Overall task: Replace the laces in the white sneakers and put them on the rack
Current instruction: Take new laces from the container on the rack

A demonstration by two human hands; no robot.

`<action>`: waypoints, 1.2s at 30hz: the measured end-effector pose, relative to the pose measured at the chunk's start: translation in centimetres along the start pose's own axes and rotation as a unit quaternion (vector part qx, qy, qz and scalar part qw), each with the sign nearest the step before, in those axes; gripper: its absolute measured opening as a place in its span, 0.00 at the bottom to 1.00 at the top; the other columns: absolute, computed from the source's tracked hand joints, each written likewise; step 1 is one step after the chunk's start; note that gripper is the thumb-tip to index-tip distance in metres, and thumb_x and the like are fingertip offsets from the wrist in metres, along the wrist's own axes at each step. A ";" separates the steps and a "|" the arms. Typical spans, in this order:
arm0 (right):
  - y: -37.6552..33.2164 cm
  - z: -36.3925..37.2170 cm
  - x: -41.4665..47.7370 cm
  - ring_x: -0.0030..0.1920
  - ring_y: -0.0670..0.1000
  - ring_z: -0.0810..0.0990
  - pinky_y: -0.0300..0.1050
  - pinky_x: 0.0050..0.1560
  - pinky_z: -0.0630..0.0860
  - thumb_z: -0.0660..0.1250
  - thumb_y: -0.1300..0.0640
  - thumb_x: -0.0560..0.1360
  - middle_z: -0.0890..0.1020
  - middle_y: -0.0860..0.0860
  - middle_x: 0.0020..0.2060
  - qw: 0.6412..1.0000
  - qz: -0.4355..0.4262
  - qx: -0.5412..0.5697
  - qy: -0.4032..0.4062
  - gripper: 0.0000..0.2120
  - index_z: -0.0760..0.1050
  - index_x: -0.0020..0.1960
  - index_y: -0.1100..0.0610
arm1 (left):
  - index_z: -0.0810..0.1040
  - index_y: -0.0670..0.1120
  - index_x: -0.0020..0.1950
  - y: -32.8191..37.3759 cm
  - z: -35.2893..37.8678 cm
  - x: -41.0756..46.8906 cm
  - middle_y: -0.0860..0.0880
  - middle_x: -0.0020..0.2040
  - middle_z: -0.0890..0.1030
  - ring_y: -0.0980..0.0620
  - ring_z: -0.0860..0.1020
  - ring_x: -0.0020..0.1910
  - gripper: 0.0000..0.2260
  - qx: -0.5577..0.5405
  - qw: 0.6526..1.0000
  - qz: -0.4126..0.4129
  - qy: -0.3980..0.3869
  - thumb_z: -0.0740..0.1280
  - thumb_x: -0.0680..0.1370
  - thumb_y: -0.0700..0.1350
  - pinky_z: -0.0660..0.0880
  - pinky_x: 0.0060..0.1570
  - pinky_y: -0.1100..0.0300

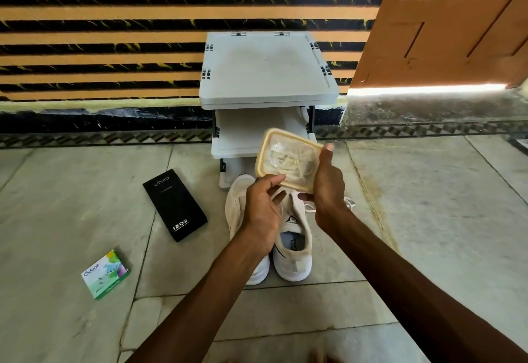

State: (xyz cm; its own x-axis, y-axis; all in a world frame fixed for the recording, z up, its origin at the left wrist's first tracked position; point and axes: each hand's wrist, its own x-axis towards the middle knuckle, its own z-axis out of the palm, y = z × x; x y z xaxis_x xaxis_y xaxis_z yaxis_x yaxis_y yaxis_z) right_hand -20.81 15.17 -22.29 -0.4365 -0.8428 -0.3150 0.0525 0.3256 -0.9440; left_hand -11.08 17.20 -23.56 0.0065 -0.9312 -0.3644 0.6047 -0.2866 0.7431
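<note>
From the head camera, a small clear container (259, 159) with a pale yellow rim is held tilted in the air just above the white sneakers (294, 254). Coiled cream laces (288, 162) show through its lid. The right hand (328, 188) grips its right end, thumb up along the rim and fingers curled underneath. The left hand (263, 208) pinches the near left corner, thumb on the rim and fingers bent below. The sneakers stand side by side on the tiled floor (428, 219), toes pointing away. The hands and container hide their front parts, and the left forearm crosses the left shoe. A white lace end (351, 202) lies on the floor just right of them. Just beyond stands the grey rack (268, 76) against the striped wall (100, 11), its lower shelf partly hidden by the container. To the left lie a black phone box (175, 205) and, nearer, a green carton (105, 274). An orange door (457, 19) is at far right.
</note>
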 end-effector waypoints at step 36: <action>0.3 -3.7 5.1 0.27 0.49 0.81 0.39 0.30 0.78 0.72 0.58 0.75 0.82 0.56 0.29 0.996 0.014 0.038 -0.075 0.08 0.80 0.45 0.64 | 0.75 0.45 0.55 4.8 -2.3 5.8 0.42 0.58 0.79 0.49 0.81 0.54 0.04 0.229 0.970 0.086 0.013 0.63 0.81 0.39 0.78 0.57 0.56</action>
State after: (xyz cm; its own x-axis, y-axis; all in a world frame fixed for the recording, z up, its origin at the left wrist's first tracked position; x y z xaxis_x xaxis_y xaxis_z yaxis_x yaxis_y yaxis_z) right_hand -26.37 12.57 -23.86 -0.2944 -0.8904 -0.3471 0.1334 0.3213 -0.9375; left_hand -6.32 10.97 -23.36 0.0987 -0.9698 -0.2232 0.1763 -0.2038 0.9630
